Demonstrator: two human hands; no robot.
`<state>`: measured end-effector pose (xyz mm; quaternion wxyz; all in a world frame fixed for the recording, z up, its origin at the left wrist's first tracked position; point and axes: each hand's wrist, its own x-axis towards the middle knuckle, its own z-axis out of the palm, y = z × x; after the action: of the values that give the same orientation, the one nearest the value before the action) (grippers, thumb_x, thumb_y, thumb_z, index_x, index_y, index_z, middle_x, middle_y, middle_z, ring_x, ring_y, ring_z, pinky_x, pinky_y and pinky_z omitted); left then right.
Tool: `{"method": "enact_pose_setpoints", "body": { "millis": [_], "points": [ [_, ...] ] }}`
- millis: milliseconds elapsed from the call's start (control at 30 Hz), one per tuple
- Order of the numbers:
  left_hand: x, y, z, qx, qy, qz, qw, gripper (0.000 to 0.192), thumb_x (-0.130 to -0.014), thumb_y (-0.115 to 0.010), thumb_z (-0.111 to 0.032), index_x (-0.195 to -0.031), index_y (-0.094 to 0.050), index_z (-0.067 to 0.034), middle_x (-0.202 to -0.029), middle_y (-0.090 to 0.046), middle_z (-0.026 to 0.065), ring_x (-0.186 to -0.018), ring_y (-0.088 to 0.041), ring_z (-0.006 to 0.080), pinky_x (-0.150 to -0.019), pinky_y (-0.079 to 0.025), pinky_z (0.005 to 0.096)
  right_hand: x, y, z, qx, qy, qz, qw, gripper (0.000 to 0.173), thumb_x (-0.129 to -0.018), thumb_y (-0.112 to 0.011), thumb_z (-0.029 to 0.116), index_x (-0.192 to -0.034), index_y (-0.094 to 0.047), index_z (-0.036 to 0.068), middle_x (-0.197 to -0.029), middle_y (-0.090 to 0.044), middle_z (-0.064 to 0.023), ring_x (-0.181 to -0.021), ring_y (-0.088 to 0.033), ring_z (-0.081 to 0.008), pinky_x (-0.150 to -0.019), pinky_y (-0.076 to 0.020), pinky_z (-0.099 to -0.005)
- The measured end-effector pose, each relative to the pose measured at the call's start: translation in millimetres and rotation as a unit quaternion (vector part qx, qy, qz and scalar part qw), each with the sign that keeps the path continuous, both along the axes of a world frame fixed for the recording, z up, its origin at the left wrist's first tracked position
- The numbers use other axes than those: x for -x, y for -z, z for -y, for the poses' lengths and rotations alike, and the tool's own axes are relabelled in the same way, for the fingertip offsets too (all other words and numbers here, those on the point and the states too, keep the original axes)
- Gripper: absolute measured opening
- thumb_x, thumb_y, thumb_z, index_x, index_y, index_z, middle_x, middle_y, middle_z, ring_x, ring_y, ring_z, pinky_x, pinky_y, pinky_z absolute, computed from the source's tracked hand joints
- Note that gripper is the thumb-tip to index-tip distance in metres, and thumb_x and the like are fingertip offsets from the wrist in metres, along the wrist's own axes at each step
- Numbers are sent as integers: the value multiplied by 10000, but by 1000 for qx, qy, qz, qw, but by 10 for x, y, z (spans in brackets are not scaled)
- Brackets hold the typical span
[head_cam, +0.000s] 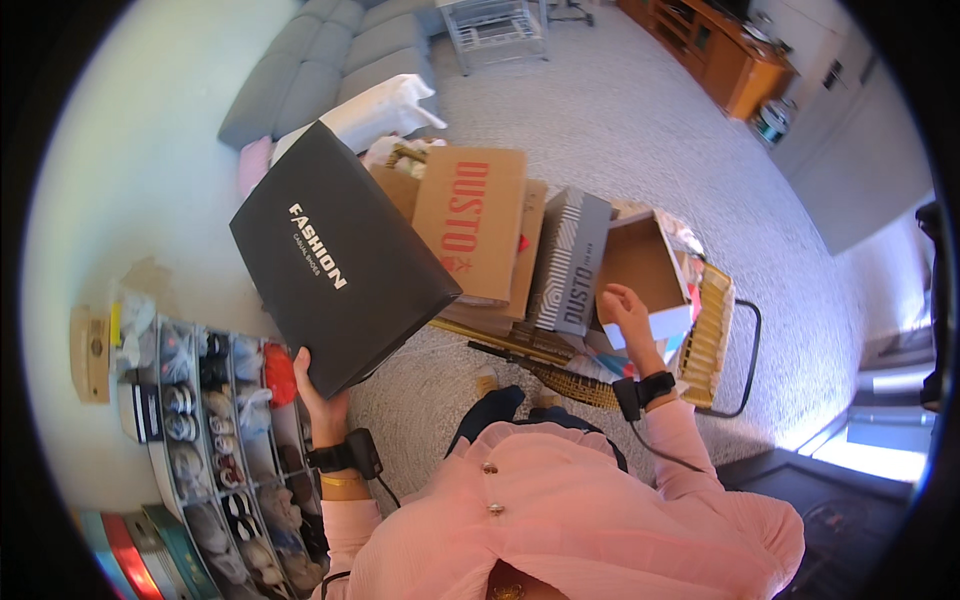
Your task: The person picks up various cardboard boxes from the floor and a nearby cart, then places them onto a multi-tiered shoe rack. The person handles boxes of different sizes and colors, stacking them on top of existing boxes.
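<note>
My left hand (322, 397) grips the lower corner of a large black shoe box (341, 255), its thumb on the printed face and the box tilted up at the left. Near an open white cardboard box (646, 270) with a brown inside is my right hand (628, 319), its fingers a little curled and holding nothing. Just left of it stands a grey patterned shoe box (574, 262). Brown cardboard boxes (472, 225) with red lettering lean between that one and the black box. These boxes stand in a woven wicker basket (709, 334) with a dark metal frame.
A shoe rack (225, 442) filled with shoes and plastic bags stands along the left wall. Several colourful boxes (142, 551) are at the lower left. Beyond the basket are a grey sofa (322, 67), a metal trolley (495, 34) and a wooden cabinet (712, 56). A door is at the right.
</note>
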<state>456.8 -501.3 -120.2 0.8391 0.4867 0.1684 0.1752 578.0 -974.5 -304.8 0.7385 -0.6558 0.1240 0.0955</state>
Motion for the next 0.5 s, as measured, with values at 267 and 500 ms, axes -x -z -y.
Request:
{"method": "enact_pose_setpoints", "body": {
  "millis": [267,500],
  "points": [
    [911,130,-40,-4,-135,9,991,625,-952,-589,-399,-1416,-456,-1,-1344,-576,107,-1213,-563,249,-1054,-423,384,-431,-279,-1356,-6,-163,-59,985,953,-894,-645,602,-1562,-254,47,-1499,-394,-243,-1370,-436,-318,-1070,-389,-467],
    [1760,273,-99,22,-217,-9,976,668,-936,-601,-435,-1416,-448,4,-1339,-566,125,-1220,-558,261,-1044,-426,385,-466,-521,-1708,4,-201,-152,968,1075,-834,-620,716,-1583,-183,81,-1530,-334,-165,-1229,-458,-372,-1003,-407,-536]
  ]
}}
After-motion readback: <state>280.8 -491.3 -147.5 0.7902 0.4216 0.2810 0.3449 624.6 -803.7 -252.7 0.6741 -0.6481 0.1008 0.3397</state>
